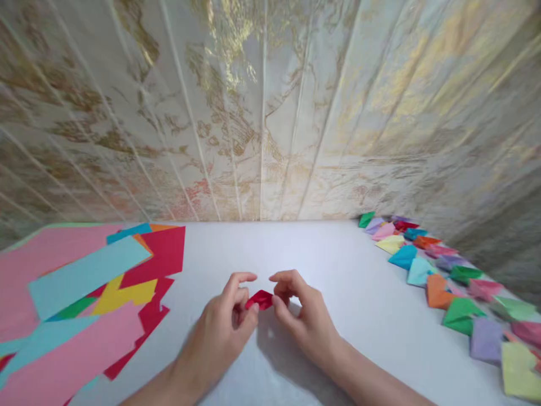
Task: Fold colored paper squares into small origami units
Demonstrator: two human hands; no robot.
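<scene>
A small piece of red folded paper (261,299) is held between my two hands, a little above or on the white table at the centre. With thumb and curled fingers, my left hand (230,316) grips its left end, the index finger arched above it. On the other side, my right hand (306,316) has its thumb at the right end, fingers curled behind and the index finger raised. The fingertips partly hide both ends of the paper.
Overlapping coloured paper sheets and strips (93,276) cover the left of the white table (220,242). Along the right edge stand rows of folded paper pieces (464,316) in several colours. A patterned, pleated curtain (262,113) hangs behind.
</scene>
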